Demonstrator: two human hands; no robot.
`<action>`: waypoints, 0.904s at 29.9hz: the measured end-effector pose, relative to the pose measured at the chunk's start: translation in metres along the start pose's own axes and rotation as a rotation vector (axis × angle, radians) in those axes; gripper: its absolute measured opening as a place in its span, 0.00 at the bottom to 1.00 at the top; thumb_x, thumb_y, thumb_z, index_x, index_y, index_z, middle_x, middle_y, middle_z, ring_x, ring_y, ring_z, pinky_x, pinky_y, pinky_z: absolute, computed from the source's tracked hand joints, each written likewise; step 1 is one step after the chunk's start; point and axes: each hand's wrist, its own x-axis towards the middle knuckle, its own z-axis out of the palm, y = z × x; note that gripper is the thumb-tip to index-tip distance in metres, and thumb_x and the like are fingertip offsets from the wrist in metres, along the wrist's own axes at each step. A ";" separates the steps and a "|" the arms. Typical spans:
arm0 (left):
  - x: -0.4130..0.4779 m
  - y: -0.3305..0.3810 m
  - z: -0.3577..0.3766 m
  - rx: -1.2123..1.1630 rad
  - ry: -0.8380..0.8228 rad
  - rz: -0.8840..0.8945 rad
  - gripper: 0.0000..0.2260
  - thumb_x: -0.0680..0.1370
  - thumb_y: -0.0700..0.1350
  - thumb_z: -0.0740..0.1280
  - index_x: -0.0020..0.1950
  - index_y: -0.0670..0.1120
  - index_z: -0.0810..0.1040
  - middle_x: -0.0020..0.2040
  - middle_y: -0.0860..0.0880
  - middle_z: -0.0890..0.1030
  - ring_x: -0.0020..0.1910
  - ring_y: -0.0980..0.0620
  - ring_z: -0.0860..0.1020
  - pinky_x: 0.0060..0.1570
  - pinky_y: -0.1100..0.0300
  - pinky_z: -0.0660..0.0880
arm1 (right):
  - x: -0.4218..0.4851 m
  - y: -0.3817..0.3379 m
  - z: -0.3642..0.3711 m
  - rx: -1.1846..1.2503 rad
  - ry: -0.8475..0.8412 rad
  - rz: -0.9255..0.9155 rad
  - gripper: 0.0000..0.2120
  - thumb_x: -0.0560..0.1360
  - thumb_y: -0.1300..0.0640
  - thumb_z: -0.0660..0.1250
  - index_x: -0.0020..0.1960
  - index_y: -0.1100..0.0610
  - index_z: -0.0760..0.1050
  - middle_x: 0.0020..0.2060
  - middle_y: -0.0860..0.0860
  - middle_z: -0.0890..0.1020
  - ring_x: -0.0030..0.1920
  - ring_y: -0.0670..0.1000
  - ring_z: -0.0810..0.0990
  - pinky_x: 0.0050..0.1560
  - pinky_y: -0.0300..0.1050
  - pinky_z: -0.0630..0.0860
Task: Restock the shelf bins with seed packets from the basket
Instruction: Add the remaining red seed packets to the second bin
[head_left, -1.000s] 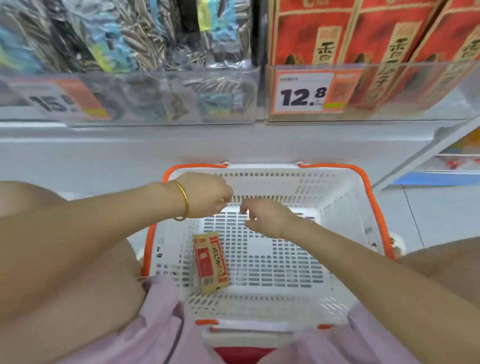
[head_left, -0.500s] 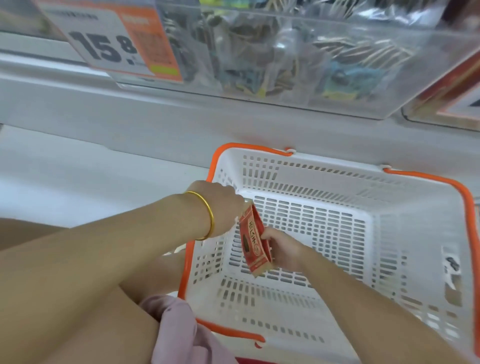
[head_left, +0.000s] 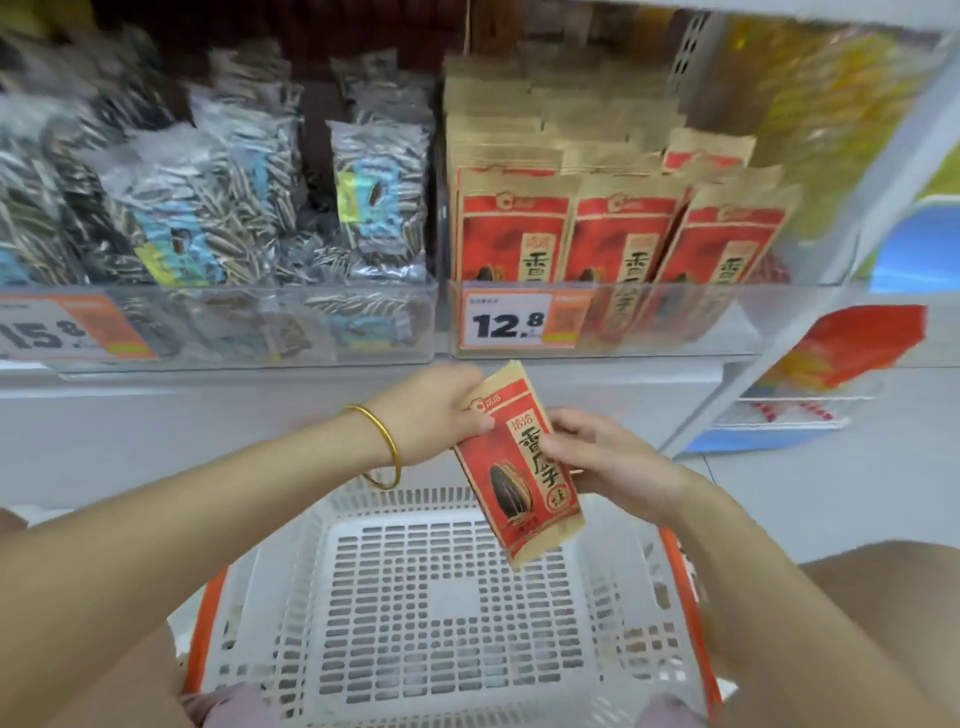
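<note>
A red and tan seed packet (head_left: 514, 467) is held face up above the white basket (head_left: 291, 613), just below the shelf front. My left hand (head_left: 431, 410), with a gold bangle on the wrist, grips its upper left edge. My right hand (head_left: 608, 462) holds its right side. The basket's floor shows no other packets. Directly above, a clear bin (head_left: 675, 322) with a 12.8 price tag holds several matching red packets (head_left: 618, 234). The clear bin (head_left: 249, 327) to its left holds striped seed bags (head_left: 208, 208).
A grey shelf ledge (head_left: 208, 415) runs between the bins and the basket. A white shelf upright (head_left: 810, 291) slants down at the right, with red and yellow bags (head_left: 852, 353) and a wire rack behind it. My knees flank the basket.
The packet went from lying in the basket to being lifted by both hands up toward the shelf. My view has tilted upward from the basket to the bins.
</note>
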 end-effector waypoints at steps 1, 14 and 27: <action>0.002 0.019 -0.007 0.052 0.015 0.067 0.09 0.78 0.47 0.64 0.40 0.49 0.67 0.40 0.53 0.72 0.42 0.53 0.71 0.34 0.69 0.66 | -0.012 -0.013 -0.011 -0.066 0.037 -0.048 0.20 0.74 0.52 0.69 0.64 0.55 0.72 0.56 0.55 0.82 0.56 0.55 0.81 0.59 0.54 0.76; 0.072 0.142 -0.073 0.304 0.649 0.341 0.11 0.78 0.47 0.62 0.60 0.50 0.75 0.56 0.50 0.77 0.57 0.49 0.74 0.61 0.47 0.70 | -0.082 -0.141 -0.116 0.230 0.478 -0.885 0.13 0.78 0.70 0.58 0.59 0.59 0.68 0.48 0.54 0.79 0.47 0.51 0.81 0.44 0.45 0.80; 0.107 0.162 -0.073 0.232 0.587 0.302 0.15 0.74 0.37 0.62 0.57 0.50 0.76 0.54 0.48 0.81 0.55 0.45 0.77 0.55 0.50 0.75 | -0.059 -0.127 -0.127 -0.305 0.814 -0.765 0.09 0.72 0.61 0.71 0.47 0.49 0.77 0.54 0.50 0.71 0.54 0.44 0.74 0.52 0.27 0.71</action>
